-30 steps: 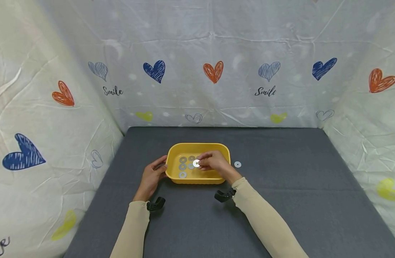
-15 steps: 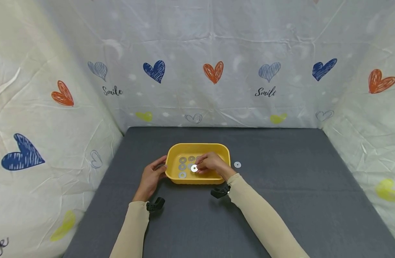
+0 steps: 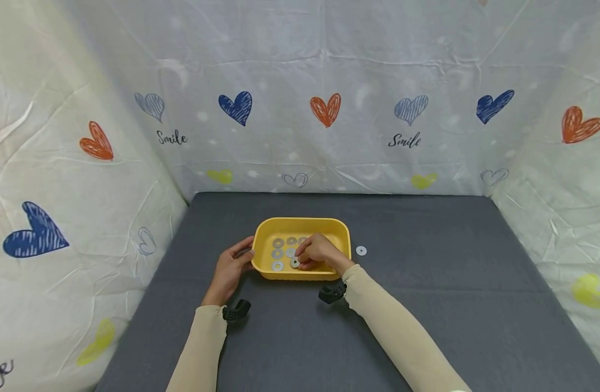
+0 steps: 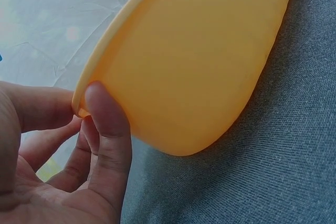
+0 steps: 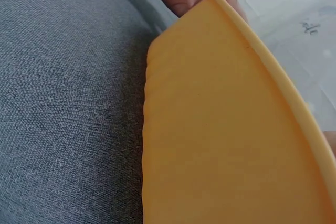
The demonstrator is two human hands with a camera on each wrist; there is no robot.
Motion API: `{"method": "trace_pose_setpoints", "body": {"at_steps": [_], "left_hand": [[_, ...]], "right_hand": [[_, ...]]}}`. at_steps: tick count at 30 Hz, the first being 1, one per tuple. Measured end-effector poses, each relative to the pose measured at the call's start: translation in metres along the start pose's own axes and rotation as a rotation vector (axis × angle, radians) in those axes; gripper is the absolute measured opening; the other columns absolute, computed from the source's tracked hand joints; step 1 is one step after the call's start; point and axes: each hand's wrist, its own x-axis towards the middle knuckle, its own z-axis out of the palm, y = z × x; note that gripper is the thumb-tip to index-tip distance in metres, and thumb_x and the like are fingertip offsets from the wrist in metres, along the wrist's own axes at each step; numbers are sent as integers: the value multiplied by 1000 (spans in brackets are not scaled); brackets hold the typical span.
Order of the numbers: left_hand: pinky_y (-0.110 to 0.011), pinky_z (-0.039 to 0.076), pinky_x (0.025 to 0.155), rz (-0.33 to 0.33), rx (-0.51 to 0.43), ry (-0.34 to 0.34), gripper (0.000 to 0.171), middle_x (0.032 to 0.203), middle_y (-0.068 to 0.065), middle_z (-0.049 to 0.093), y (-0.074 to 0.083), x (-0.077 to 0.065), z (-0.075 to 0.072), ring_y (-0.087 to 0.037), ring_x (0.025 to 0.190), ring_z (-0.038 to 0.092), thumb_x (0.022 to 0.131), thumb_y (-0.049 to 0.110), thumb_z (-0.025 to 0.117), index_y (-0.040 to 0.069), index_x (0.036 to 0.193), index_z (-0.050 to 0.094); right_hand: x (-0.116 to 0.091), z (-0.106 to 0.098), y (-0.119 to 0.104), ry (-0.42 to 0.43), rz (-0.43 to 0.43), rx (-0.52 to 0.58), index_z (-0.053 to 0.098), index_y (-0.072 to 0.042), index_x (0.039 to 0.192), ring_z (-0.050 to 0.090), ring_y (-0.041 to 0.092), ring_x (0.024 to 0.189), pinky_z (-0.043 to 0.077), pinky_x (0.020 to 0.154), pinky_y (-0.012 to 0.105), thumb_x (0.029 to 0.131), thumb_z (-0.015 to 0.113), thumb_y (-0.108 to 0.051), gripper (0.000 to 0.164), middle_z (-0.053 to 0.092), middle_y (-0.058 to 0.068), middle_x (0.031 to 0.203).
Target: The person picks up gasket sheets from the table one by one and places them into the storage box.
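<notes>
In the head view, a yellow plastic tray stands on the dark cloth. My left hand grips its left end; the left wrist view shows thumb and fingers pinching the rim. Over the tray's right half, my right hand reaches inside, its fingertips pinching a flat metal washer close over the tray floor. Several other washers lie in rows to the left of and behind those fingers. In the right wrist view, the tray's side wall hides most of the right hand.
One more washer lies on the dark cloth, just right of the tray. A pale sheet printed with hearts hangs behind and along both sides of the table.
My right hand has carried the washer down and toward the near side of the tray, in front of the middle row. The left hand keeps its grip on the tray, unmoved.
</notes>
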Motion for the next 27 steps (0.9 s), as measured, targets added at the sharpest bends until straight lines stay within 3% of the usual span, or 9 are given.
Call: {"method": "trace_pose_setpoints", "body": {"at_steps": [18, 27], "left_hand": [[-21, 55, 72, 4, -35, -6, 48, 140, -12, 50, -1, 0, -1, -12, 99, 63, 99, 10, 57, 12, 146, 48], [-21, 55, 73, 11, -23, -7, 49, 141, -11, 50, 0, 0, -1, -17, 103, 63, 99, 11, 56, 14, 147, 47]], "right_hand": [[-14, -2, -2, 5, -105, -19, 73, 5, 102, 69, 18, 67, 60, 66, 30, 86, 68, 3, 17, 74, 15, 84], [-22, -9, 0, 65, -143, 60, 69, 4, 113, 70, 17, 77, 60, 74, 32, 87, 68, -1, 26, 73, 12, 91]]}}
